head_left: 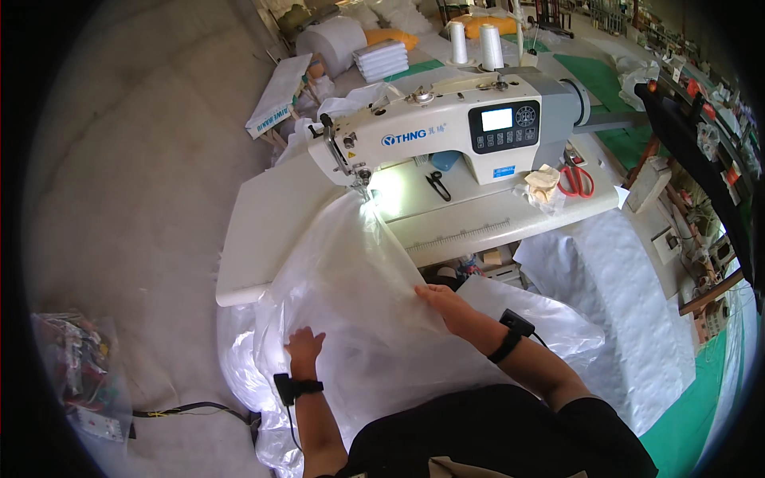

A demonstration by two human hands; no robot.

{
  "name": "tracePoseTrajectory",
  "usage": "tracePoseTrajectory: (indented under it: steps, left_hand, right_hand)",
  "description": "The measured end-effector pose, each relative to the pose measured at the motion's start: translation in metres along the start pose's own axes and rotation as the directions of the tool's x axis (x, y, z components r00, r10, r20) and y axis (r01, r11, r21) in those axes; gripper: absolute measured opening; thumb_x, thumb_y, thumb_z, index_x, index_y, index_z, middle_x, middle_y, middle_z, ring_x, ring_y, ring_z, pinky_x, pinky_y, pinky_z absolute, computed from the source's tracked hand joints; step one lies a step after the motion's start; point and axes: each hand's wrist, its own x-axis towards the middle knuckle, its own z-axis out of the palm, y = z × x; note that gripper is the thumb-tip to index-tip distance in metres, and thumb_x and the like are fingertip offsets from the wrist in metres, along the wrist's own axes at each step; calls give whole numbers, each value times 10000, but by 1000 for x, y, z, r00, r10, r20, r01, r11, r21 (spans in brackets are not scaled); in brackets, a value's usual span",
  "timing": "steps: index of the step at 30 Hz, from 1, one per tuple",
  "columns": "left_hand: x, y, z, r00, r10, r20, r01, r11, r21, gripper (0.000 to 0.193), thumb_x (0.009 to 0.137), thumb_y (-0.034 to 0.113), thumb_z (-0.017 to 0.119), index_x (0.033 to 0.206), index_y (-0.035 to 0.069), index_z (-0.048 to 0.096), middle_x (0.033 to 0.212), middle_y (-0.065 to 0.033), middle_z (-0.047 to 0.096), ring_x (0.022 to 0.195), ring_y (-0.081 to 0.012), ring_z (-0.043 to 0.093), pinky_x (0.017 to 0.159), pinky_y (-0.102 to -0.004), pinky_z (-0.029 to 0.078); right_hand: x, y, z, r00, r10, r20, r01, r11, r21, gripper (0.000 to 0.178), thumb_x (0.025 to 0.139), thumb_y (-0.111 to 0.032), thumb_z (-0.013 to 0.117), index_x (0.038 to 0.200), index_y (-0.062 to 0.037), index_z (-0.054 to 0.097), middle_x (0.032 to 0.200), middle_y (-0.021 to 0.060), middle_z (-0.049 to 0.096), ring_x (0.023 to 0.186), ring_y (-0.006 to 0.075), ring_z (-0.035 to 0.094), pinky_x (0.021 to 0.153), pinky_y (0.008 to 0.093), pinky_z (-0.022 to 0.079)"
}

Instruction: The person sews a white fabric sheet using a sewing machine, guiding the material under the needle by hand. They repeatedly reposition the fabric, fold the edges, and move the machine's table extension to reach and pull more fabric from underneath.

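A large translucent plastic sheet point(358, 319) runs from under the needle of a white sewing machine point(446, 119) down over the table's front edge and across my lap. My right hand point(442, 305) pinches the sheet's right edge a little below the tabletop, fingers closed on it. Lower left, my left hand point(304, 347) lies on the sheet with thumb and fingers apart. The machine's lamp lights the spot where the sheet meets the presser foot point(364, 191). Dark straps with small boxes circle both wrists.
On the white sewing table point(271, 215) lie black thread snips point(437, 186), red-handled scissors point(575, 182) and a crumpled yellowish piece point(543, 183). Two thread cones point(491, 49) stand behind. A bag of scraps point(80, 358) sits on the floor at left; a cluttered rack point(709, 127) is at right.
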Motion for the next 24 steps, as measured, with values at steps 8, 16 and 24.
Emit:
tracePoseTrajectory:
  steps: [8,16,24]
  left_hand:
    - [-74,108,-87,626,358,-692,-707,636,-310,150,759,147,666,873,54,636,856,-102,623,821,-294,576,714,-373,472]
    - [-53,141,-87,780,466,-418,-592,766,-250,154,826,171,579,787,22,593,751,-130,612,683,-296,600,641,-386,487]
    - [-72,162,-97,790,580,199,97,202,-975,234,902,158,490,825,-46,575,691,-94,613,573,-184,631,531,-269,518]
  right_hand:
    - [0,21,12,995,-79,-59,85,991,106,245,957,-219,453,1061,-39,582,904,42,617,784,135,609,678,283,519]
    - [6,27,4,967,-231,-108,227,973,-52,234,961,-212,454,1018,-39,602,846,-11,588,740,66,546,641,229,467]
    - [7,21,5,943,-322,-79,306,937,-169,269,942,-264,487,1005,-27,601,837,-1,587,733,61,523,642,230,451]
